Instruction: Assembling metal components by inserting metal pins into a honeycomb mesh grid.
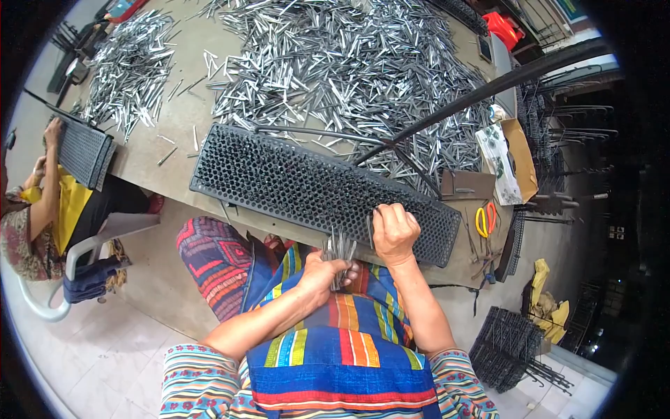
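A long black tray full of small round holes (pixel 279 217) lies slantwise along the table's near edge in front of me. My left hand (pixel 326 270) is closed round an upright bundle of thin metal strips (pixel 340 246), just below the tray's front edge. Over the right part of the tray, my right hand (pixel 396 230) has its fingers pinched together. A single thin metal strip (pixel 370 225) shows at its fingertips, above the holes. Behind the tray spreads a large heap of loose silvery strips (pixel 335 77).
A smaller heap of strips (pixel 132 77) lies at the far left. There a co-worker handles another black tray (pixel 82 150). A black bar (pixel 488 87) crosses above the table. Scissors (pixel 481 222) and an opened cardboard box (pixel 518 160) lie right. Black racks (pixel 506 349) stand on the floor.
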Motion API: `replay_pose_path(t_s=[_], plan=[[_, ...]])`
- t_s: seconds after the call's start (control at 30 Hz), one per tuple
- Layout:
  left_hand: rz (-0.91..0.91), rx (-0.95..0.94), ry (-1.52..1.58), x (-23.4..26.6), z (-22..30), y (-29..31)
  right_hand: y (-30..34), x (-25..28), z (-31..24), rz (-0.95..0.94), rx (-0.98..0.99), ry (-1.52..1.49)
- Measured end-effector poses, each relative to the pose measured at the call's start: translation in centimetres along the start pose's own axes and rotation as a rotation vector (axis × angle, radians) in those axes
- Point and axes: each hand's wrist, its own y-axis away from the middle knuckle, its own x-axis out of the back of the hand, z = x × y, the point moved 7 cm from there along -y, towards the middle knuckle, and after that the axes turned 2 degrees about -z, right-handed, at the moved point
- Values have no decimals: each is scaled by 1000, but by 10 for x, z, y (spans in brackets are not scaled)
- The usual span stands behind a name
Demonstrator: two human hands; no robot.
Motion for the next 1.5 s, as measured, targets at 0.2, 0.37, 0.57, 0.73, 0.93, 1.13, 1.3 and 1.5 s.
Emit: replay_pose_path(t_s=[0.2,0.37,0.57,0.73,0.93,1.13,1.3,1.5], plan=[[-7,31,7,0,-3,-3,18,9,22,118,-228,-271],[-2,32,9,-1,-3,-2,25,-1,31,52,-378,-357],[19,22,7,2,-4,-3,24,2,27,55,-480,-398],[13,31,9,0,-5,-3,19,0,27,6,-345,-392],[-17,32,30,-3,-2,0,9,0,25,-83,-381,-248],[-17,19,-32,-3,-1,0,19,15,15,-75,-362,-364],[39,-10,8,0,-3,-2,37,24,1,-195,-296,-352],[52,-33,-3,-3,-2,4,58,27,-21,-277,99,-136]])
